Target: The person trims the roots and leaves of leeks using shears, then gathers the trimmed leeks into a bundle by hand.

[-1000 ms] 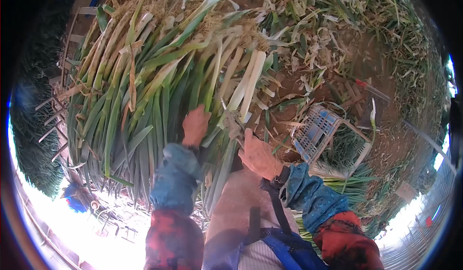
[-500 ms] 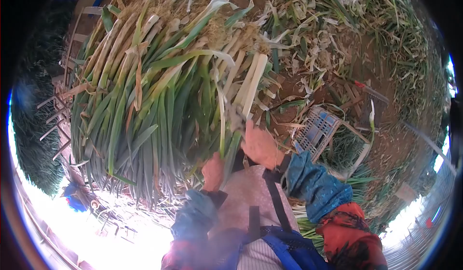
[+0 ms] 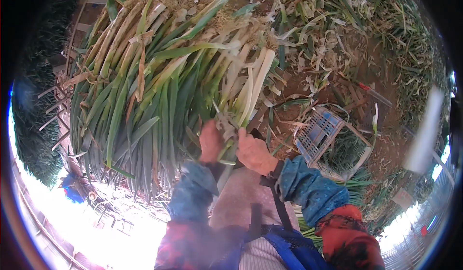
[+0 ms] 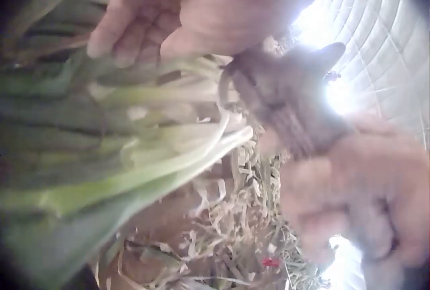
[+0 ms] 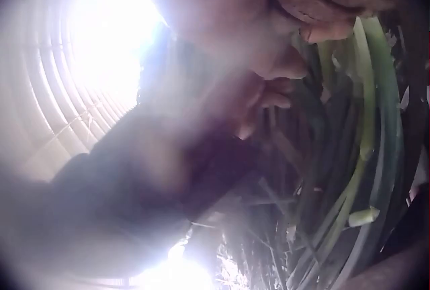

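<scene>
A thick heap of leeks (image 3: 118, 101) lies with roots at the back and green leaves toward the body. My right hand (image 3: 257, 153) grips a grey, pistol-like tool (image 3: 225, 124), whose thin metal tip angles up to the left. White leek stalks (image 3: 260, 79) run down to the fingertips. My left hand (image 3: 210, 142) is just left of the tool, over the leaves. In the left wrist view its fingers (image 4: 124, 45) hang loosely curled with nothing visible between them. A pale cut leaf end (image 5: 363, 217) shows below the hands in the right wrist view.
A blue-sided crate (image 3: 316, 132) with green leaves inside stands at the right. Leaf scraps (image 3: 333, 33) cover the ground beyond it. A pale blurred strip (image 3: 427, 132) hangs at the far right. Wooden slats (image 3: 58, 111) edge the heap on the left.
My left hand moved down and right, pulling a pale leaf strip toward the body, then let go and rose to the tool. A blurred pale strip has appeared at the far right.
</scene>
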{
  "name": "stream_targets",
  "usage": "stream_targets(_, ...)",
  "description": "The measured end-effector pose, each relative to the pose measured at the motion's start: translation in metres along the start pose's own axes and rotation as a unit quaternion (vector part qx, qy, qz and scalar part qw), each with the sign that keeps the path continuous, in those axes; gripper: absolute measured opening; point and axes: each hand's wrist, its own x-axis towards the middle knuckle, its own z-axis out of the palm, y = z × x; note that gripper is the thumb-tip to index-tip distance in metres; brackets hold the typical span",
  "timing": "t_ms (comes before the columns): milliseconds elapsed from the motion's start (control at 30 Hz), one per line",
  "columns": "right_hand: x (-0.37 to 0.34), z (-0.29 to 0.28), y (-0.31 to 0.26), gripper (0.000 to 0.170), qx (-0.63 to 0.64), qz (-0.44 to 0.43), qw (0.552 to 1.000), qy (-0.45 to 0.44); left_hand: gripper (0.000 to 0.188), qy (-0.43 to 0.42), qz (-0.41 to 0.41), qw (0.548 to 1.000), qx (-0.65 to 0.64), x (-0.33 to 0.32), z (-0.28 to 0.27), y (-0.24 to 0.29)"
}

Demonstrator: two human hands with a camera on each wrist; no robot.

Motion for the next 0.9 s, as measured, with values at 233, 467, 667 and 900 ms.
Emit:
stream_targets(233,0.045,-0.012,0.025,0.034,0.002,0.085,0.994,0.062,0.026,0.141,0.154,0.977,0.035,0.102,0.002,0.004)
stream_targets(467,0.001,-0.008,0.014,0.039,0.008,-0.02,0.999,0.048,0.024,0.234,0.077,0.934,0.258,0.106,0.044,0.008)
stream_targets(667,0.014,0.005,0.02,0.035,0.005,-0.06,0.995,0.081,0.029,0.204,0.082,0.954,0.206,0.113,0.037,-0.01)
stream_targets(900,0.023,0.012,0.02,0.03,-0.026,-0.035,0.997,0.061,0.029,0.241,0.074,0.966,0.062,0.108,0.023,-0.017)
